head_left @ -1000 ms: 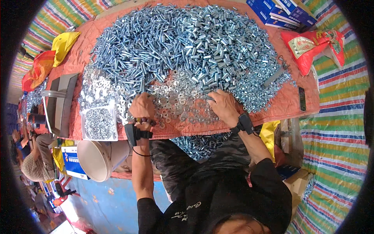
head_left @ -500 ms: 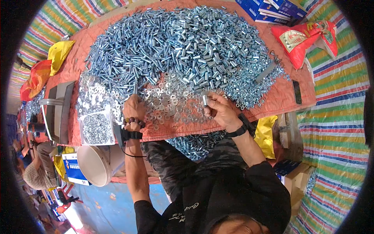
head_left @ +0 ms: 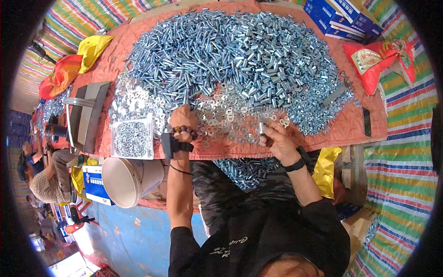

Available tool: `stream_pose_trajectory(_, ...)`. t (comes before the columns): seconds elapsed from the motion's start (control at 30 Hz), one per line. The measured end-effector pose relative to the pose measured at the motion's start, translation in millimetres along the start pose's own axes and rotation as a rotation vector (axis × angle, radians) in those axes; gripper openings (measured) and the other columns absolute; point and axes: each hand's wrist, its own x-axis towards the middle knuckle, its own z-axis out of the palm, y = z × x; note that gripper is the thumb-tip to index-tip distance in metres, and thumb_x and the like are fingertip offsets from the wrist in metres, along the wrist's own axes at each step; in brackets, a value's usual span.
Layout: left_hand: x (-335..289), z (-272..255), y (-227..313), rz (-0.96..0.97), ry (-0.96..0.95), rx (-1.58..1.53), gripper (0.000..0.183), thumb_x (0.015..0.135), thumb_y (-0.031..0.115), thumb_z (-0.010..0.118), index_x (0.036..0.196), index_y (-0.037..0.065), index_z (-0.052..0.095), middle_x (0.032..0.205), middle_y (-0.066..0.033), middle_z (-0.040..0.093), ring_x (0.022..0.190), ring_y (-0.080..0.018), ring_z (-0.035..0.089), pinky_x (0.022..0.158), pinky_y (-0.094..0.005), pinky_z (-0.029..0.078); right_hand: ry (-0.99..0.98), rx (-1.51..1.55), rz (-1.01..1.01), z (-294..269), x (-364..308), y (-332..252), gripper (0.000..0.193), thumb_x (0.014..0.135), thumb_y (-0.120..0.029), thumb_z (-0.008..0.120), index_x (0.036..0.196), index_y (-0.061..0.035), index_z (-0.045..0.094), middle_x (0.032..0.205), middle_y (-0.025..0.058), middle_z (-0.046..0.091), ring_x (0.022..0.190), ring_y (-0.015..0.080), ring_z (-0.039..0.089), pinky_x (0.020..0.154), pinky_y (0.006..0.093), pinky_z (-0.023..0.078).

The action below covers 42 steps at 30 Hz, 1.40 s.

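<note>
My left hand (head_left: 183, 117) is closed on a metal bolt (head_left: 186, 97), which points away from me toward the heap of bolts (head_left: 170, 55). Between the thumb and fingers of my right hand (head_left: 280, 141), a short shiny metal sleeve (head_left: 261, 127) is pinched upright. Flat washers (head_left: 221, 113) lie scattered on the red cloth (head_left: 221, 149) between and beyond my hands. A heap of sleeves (head_left: 272, 69) rises beyond my right hand, with a pile of nuts (head_left: 311, 111) to its right. My fingers partly hide both held pieces.
A clear tray (head_left: 151, 141) of small rings sits left of my left hand. Farther left stands a grey metal bin (head_left: 94, 120); a whitish bucket (head_left: 134, 182) is below. Red bag (head_left: 364, 69) and blue boxes (head_left: 339, 21) occupy the far right. Another person (head_left: 48, 182) sits at left.
The whole view has shifted, so the table and both hands appear farther right. My hands keep the same bolt and sleeve, with little change in their place over the cloth.
</note>
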Motion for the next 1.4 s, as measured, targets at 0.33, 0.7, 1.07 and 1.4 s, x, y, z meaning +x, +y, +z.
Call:
stream_pose_trajectory(0.33, -7.0, -15.8, 27.3, 0.098, 0.03, -0.085, 0.013, 0.083, 0.007, 0.061, 0.089, -0.001, 0.053, 0.079, -0.0216, 0.064, 0.075, -0.0438, 0.061, 0.062, -0.0515, 0.046, 0.009, 0.076, -0.038, 0.6, -11.7, -13.0, 0.022, 0.094, -0.012, 0.062, 0.115, -0.0044, 0.059, 0.094, 0.0092, 0.068, 0.084, 0.0192, 0.069, 0.07, 0.0312, 0.056)
stream_pose_trajectory(0.7, -89.5, -69.9, 83.5, -0.103, -0.422, -1.192, 0.018, 0.093, 0.014, 0.065, 0.1, -0.003, 0.063, 0.082, -0.011, 0.07, 0.069, -0.0163, 0.067, 0.061, -0.0286, 0.053, -0.136, -0.018, -0.199, 35.9, -19.9, -11.5, 0.033, 0.097, -0.009, 0.056, 0.13, -0.0012, 0.054, 0.112, 0.0117, 0.067, 0.091, 0.0193, 0.068, 0.078, 0.0315, 0.056)
stream_pose_trajectory(1.07, -155.7, -20.0, 135.6, -0.556, -0.379, -1.789, 0.034, 0.101, 0.038, 0.052, 0.097, 0.005, 0.056, 0.082, -0.0071, 0.067, 0.066, -0.0129, 0.065, 0.049, -0.0257, 0.055, -0.118, -0.059, -0.139, 45.5, -37.2, 4.9, 0.029, 0.095, -0.011, 0.062, 0.122, -0.0011, 0.056, 0.092, 0.007, 0.068, 0.076, 0.0122, 0.066, 0.064, 0.0242, 0.054)
stream_pose_trajectory(1.4, -165.5, -15.5, 141.0, -0.457, -0.345, -1.724, 0.028, 0.103, 0.028, 0.052, 0.098, 0.002, 0.062, 0.085, -0.005, 0.066, 0.073, -0.0117, 0.064, 0.063, -0.0269, 0.056, -0.071, -0.272, -0.127, 41.6, -41.5, 21.1, 0.026, 0.093, -0.009, 0.063, 0.118, -0.0023, 0.056, 0.088, 0.0041, 0.063, 0.071, 0.0082, 0.06, 0.059, 0.0239, 0.052)
